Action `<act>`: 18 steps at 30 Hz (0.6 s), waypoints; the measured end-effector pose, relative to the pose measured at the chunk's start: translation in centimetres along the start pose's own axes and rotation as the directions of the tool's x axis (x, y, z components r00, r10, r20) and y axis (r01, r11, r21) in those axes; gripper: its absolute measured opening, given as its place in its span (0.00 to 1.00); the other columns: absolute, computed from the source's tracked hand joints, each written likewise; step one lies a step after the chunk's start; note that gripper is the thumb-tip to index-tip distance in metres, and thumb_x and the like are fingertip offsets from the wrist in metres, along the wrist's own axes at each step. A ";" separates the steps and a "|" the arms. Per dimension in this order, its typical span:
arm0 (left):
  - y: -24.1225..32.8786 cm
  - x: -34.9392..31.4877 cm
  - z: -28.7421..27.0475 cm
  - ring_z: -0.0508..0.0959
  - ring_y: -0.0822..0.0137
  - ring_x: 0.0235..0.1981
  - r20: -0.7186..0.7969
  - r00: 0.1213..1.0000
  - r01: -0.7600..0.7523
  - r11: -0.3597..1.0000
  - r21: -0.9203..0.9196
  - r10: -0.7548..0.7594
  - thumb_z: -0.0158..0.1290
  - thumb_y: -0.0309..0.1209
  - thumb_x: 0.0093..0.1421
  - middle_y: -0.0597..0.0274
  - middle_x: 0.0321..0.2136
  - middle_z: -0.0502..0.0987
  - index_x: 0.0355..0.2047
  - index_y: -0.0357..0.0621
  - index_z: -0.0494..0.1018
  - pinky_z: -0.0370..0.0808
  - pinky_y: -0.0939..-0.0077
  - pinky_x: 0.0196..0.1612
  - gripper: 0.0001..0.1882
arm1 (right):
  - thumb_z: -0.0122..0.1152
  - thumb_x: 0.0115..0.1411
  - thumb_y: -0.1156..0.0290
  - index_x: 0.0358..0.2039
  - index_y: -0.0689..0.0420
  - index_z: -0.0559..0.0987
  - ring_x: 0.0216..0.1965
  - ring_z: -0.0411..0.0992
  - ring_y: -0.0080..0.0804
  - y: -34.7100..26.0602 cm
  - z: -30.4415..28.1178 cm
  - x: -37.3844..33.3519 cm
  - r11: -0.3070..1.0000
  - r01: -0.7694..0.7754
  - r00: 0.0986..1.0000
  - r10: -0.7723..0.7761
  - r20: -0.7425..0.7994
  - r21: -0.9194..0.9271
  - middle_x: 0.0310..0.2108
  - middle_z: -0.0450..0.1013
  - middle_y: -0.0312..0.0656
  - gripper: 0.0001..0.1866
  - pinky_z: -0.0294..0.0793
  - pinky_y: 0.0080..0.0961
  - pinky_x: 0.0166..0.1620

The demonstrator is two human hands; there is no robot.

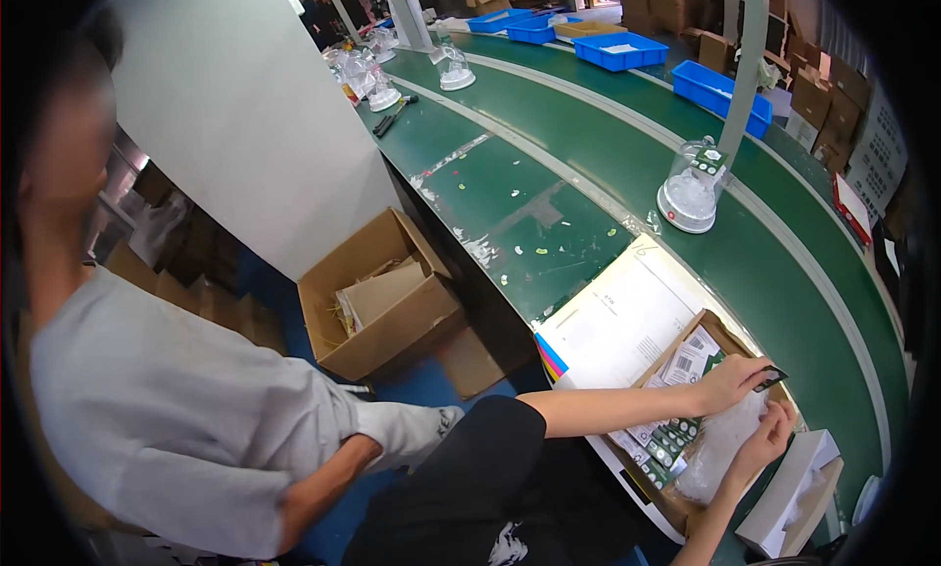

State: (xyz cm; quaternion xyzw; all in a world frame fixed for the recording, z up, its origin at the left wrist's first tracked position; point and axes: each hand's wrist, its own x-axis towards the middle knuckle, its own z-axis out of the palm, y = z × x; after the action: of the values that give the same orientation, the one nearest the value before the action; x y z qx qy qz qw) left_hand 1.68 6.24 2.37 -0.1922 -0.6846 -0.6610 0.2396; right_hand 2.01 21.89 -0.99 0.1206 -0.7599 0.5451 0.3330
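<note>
Pinched in the fingers of my left hand (pixel 730 385) is a small dark green card (pixel 771 377). It is held above an open cardboard box (pixel 708 323). My right hand (pixel 767 435) is just below and to the right of it, fingers curled together; whatever they may hold is hidden. Inside the box lie several green-and-white printed cards (pixel 668 442) and a clear plastic bag (pixel 714 460), close under both hands. Beside the right hand stands a white open carton (pixel 796 492) with pale contents.
White printed sheets (pixel 622 316) lie beyond the box on the green workbench (pixel 534 243). A clear dome on a white base (pixel 689 198) stands on the green conveyor (pixel 784 282). Blue trays (pixel 619 50) line the far side. To the left are a person in grey (pixel 186 399) and a floor carton (pixel 392 341).
</note>
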 end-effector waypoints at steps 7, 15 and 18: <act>-0.6 -0.4 -0.2 0.76 0.43 0.27 0.187 0.981 0.040 0.995 0.093 -0.057 0.53 0.27 0.56 0.41 0.24 0.75 0.42 0.36 0.71 0.73 0.60 0.29 0.13 | 0.50 0.67 0.66 0.39 0.62 0.76 0.26 0.66 0.16 0.7 -2.2 0.5 0.869 -0.344 0.930 0.367 0.005 0.356 0.28 0.71 0.34 0.12 0.63 0.12 0.28; -1.5 -1.2 1.4 0.77 0.42 0.26 0.394 0.903 0.105 0.976 0.189 -0.173 0.49 0.26 0.59 0.41 0.24 0.76 0.61 0.43 0.53 0.72 0.54 0.28 0.30 | 0.51 0.66 0.70 0.41 0.65 0.76 0.25 0.70 0.17 0.0 -0.9 0.3 0.909 -0.327 0.935 0.350 -0.050 0.259 0.29 0.74 0.37 0.11 0.67 0.11 0.26; -1.5 -1.0 1.2 0.78 0.42 0.31 0.251 0.963 0.045 0.974 0.224 -0.102 0.48 0.24 0.59 0.38 0.32 0.76 0.62 0.41 0.53 0.74 0.57 0.32 0.31 | 0.50 0.66 0.71 0.39 0.63 0.76 0.25 0.70 0.18 -0.8 -0.7 0.1 0.903 -0.303 0.947 0.322 -0.012 0.305 0.28 0.73 0.37 0.10 0.67 0.11 0.26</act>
State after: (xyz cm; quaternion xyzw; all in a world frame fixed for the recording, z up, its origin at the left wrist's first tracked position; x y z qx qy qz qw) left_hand 1.52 7.36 0.51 -0.2246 -0.7847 -0.5600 0.1420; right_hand 2.62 22.26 -0.17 0.0295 -0.6675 0.7034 0.2425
